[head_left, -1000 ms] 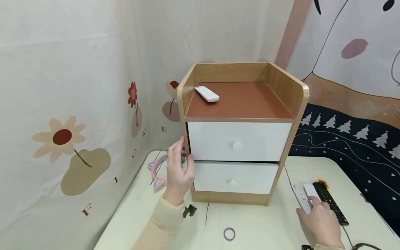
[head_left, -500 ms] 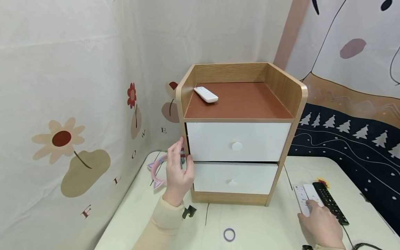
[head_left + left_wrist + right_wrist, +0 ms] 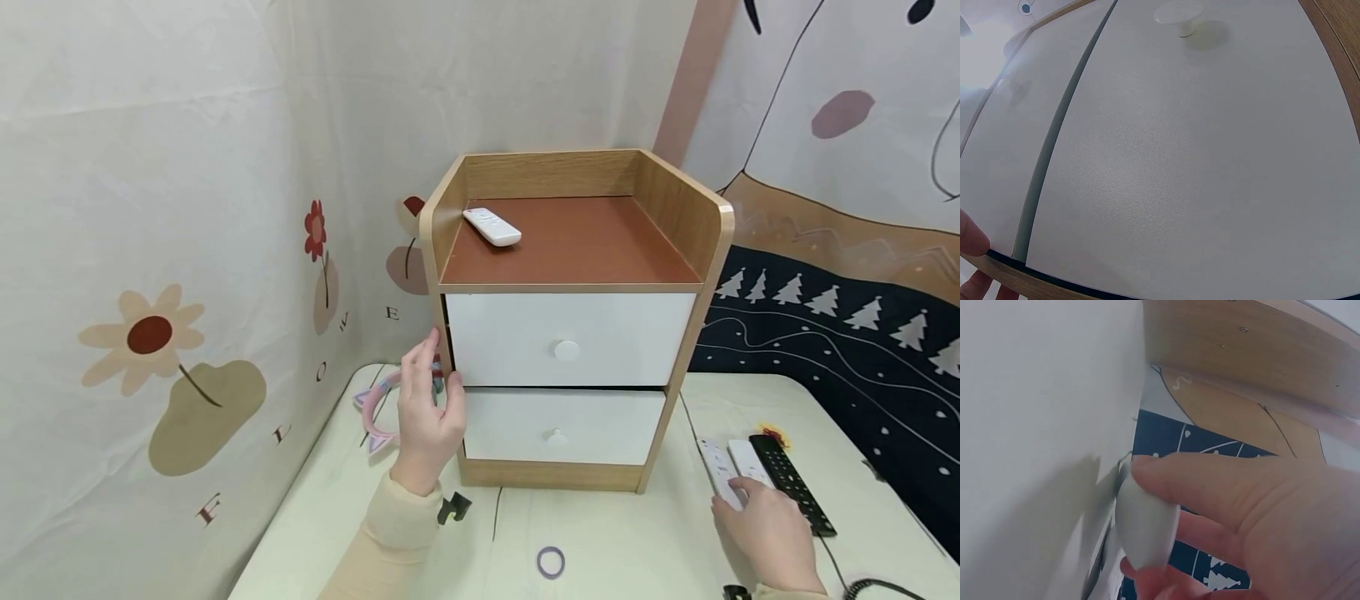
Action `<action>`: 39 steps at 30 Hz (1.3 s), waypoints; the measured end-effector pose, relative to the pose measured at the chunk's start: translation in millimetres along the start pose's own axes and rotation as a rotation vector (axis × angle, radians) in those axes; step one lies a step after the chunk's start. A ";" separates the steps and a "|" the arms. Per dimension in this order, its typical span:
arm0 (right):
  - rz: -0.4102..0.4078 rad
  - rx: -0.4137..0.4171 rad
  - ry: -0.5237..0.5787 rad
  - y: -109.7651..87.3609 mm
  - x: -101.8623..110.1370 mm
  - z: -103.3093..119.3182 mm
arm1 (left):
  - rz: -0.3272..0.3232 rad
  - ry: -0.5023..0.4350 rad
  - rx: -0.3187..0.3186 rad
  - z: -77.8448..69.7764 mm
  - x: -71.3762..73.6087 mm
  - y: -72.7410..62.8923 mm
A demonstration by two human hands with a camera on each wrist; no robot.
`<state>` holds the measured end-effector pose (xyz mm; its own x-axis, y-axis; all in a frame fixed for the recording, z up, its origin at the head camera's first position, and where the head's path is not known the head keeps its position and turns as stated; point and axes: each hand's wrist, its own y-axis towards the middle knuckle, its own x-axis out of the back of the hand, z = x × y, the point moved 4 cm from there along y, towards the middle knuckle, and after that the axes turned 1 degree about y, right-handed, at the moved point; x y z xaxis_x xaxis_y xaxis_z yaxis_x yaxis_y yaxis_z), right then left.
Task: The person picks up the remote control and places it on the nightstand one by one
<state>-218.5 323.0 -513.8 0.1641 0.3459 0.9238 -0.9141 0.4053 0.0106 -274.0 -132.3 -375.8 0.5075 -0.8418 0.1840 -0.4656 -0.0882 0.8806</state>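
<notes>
In the head view my left hand [image 3: 430, 421] holds the left side panel of a wooden cabinet [image 3: 573, 475] with two white drawers. Its thumb lies at the panel's front edge, the straight fingers along the outer side. The left wrist view shows the upper drawer front [image 3: 1166, 162] filling most of the picture. At the right, my right hand [image 3: 776, 533] pinches the lower end of a white remote control [image 3: 718, 467] between thumb and fingers. Beside this lie a second white remote [image 3: 748, 461] and a black remote [image 3: 791, 483], partly covered by the hand.
Another white remote [image 3: 492, 227] lies on the cabinet's brown top. A pink cat-ear headband [image 3: 371, 408] is behind my left hand. A purple ring [image 3: 551, 562] lies in front on the table [image 3: 637, 542]. A coiled black cord [image 3: 873, 588] is at the lower right.
My right fingers have closed on the leftmost white remote, which has shifted slightly. My left hand stays at the cabinet's side.
</notes>
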 end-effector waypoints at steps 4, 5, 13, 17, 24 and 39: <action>-0.067 0.028 0.044 -0.5 3.4 4.4 | 0.001 0.000 0.000 0.6 0.8 -0.1; -0.080 0.035 0.054 -0.6 4.4 5.3 | 0.002 0.000 0.001 0.6 0.9 -0.1; -0.237 0.145 0.111 -9.4 18.2 17.5 | 0.003 0.006 0.004 -0.2 1.8 -1.0; -0.323 0.162 0.146 -14.6 25.0 26.6 | 0.002 0.006 0.012 0.0 2.4 -1.3; -0.535 0.227 0.254 -29.1 42.0 36.1 | 0.006 0.008 0.010 -1.1 1.5 -1.0; -0.871 0.355 0.623 -65.8 78.0 59.1 | -0.013 0.003 -0.021 -2.2 0.1 -0.1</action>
<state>-167.5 273.3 -419.9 0.8630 0.4650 0.1976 -0.4351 0.4853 0.7584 -272.3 -131.2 -374.9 0.5159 -0.8388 0.1740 -0.4438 -0.0879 0.8918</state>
